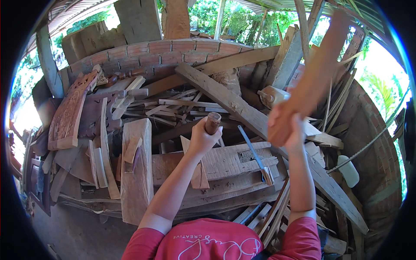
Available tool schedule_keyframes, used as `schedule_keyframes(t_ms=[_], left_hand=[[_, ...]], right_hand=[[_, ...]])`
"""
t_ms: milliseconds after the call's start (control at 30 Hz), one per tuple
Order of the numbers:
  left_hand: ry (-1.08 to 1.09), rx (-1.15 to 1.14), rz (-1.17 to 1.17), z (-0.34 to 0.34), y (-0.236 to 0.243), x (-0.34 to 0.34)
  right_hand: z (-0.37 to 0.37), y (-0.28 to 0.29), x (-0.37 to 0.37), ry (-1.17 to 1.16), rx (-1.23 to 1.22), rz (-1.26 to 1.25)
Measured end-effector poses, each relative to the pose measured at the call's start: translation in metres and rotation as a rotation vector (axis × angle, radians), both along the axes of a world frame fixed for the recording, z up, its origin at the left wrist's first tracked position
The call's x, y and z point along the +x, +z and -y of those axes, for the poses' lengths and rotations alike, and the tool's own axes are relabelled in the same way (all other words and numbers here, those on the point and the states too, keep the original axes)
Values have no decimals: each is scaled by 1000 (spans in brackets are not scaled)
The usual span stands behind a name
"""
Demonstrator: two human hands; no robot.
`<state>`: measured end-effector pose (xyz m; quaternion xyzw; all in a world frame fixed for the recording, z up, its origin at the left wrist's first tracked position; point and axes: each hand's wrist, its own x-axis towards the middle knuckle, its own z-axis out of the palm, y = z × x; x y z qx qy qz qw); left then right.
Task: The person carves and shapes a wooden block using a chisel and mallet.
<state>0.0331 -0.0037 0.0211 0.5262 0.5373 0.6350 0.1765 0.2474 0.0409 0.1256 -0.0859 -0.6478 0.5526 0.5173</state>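
My left hand (202,138) is near the center of the frame, and its fingers are closed around a round wooden handle (213,121). The top of this handle points up; its lower part is mostly hidden by my hand. My right hand (288,129), right of center, is wrapped around the lower end of a wooden club (320,65), which reaches to the upper right of the frame. Both are blurred. The club is well apart from the handle.

Below the center lies a notched timber (221,164), with a thin blue bar (250,146) across it. At the lower left, a thick plank (136,190) stands out. A carved wooden panel (73,108) leans at the left, and a curved brick wall (151,48) runs behind the wood.
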Motion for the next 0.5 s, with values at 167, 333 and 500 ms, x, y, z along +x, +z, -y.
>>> schedule_keyframes(t_ms=[167,333,500], left_hand=[[23,77,-25,-3,-13,5],[-59,-62,46,4,-5,1],[-11,58,24,-2,-11,0]], right_hand=[[10,59,-18,-81,501,1459],[-5,55,-5,-259,197,416],[10,22,-21,-96,264,765]])
